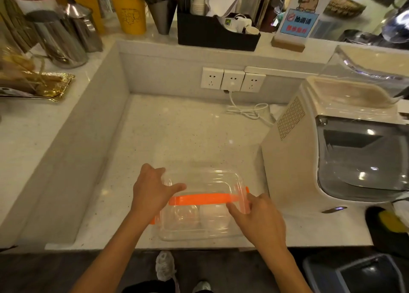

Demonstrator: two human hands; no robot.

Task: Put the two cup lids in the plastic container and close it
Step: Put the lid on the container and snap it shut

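A clear plastic container stands near the counter's front edge, with its clear lid lying on top. An orange handle crosses the lid from left to right. Inside, through the plastic, I see a clear domed cup lid on the left and a whitish cup lid beside it on the right. My left hand rests on the lid's left end, thumb touching the handle. My right hand grips the lid's right end at the orange clip.
A white machine with a grey window stands close to the right of the container. A white cable and wall sockets are at the back. The raised ledge on the left carries metal jugs and cups.
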